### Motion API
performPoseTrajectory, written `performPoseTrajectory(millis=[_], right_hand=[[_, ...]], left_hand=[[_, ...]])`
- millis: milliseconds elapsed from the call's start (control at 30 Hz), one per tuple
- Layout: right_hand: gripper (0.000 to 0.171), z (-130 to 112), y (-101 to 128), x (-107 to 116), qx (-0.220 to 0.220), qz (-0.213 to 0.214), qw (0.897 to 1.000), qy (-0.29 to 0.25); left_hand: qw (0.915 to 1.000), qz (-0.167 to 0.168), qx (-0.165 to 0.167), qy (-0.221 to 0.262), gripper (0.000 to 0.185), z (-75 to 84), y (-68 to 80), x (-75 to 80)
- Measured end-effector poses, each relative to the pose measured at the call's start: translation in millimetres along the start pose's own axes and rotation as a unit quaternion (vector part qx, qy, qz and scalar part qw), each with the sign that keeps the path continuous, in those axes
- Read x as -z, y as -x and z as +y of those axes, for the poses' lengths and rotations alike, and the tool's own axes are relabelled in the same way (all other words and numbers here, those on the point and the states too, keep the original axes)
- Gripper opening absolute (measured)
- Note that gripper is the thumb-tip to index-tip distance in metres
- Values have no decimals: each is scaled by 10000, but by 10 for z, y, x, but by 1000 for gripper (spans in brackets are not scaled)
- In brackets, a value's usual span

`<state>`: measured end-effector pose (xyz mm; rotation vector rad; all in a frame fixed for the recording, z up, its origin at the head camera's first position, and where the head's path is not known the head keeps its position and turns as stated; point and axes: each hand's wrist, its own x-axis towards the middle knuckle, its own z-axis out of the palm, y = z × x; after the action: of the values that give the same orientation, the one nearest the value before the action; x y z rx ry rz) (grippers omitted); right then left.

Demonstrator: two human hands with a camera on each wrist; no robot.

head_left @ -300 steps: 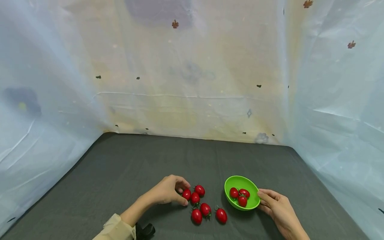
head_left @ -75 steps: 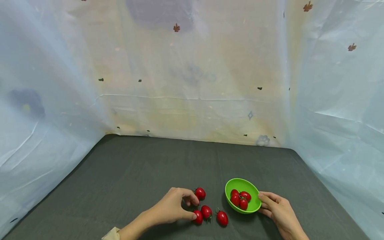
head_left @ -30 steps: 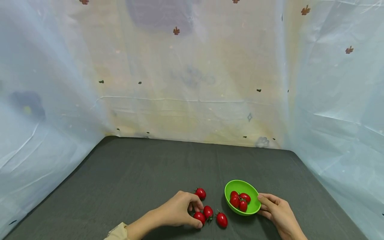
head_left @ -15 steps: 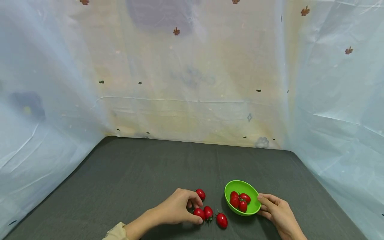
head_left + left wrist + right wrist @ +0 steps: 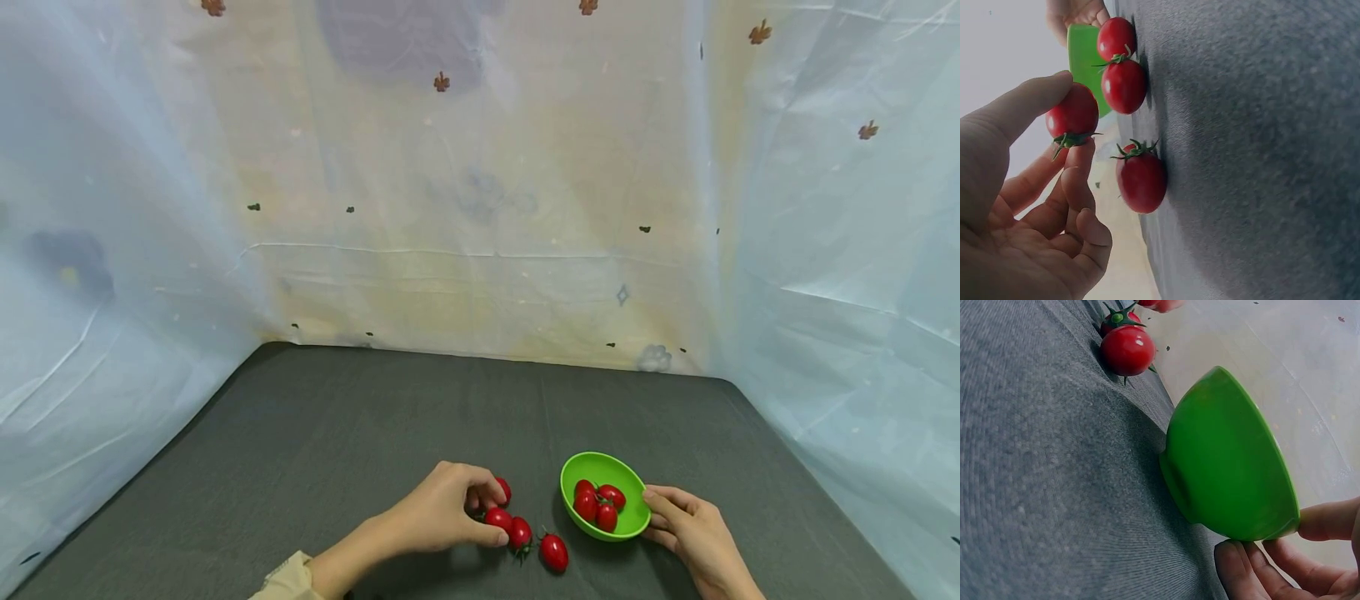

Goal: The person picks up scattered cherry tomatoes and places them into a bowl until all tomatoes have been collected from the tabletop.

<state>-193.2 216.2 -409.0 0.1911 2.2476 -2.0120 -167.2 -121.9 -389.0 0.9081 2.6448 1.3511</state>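
The left hand (image 5: 442, 521), low in the middle of the head view, pinches a cherry tomato (image 5: 1073, 114) between thumb and fingertips, lifted just off the grey cloth (image 5: 337, 433). The grip is shallow on smooth, round skin, so the tomato could squirt free and roll, or knock the three loose tomatoes (image 5: 552, 552) beside it. The right hand (image 5: 693, 533), lower right, grasps the rim of the green bowl (image 5: 626, 521), which is tipped; a heavier pull could spill the tomatoes in the bowl (image 5: 597, 504).
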Motion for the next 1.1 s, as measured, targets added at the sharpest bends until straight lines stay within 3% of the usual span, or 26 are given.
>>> performPoseTrajectory(millis=[667,1100], right_hand=[[46,-18,1,-8,-60,39,10000,53],[46,-25,9,-8,-90,73,9999,92]], left_hand=[[9997,248,69,-42,31,33,-54,74],[9994,338,83,89,29,67,-100,35]])
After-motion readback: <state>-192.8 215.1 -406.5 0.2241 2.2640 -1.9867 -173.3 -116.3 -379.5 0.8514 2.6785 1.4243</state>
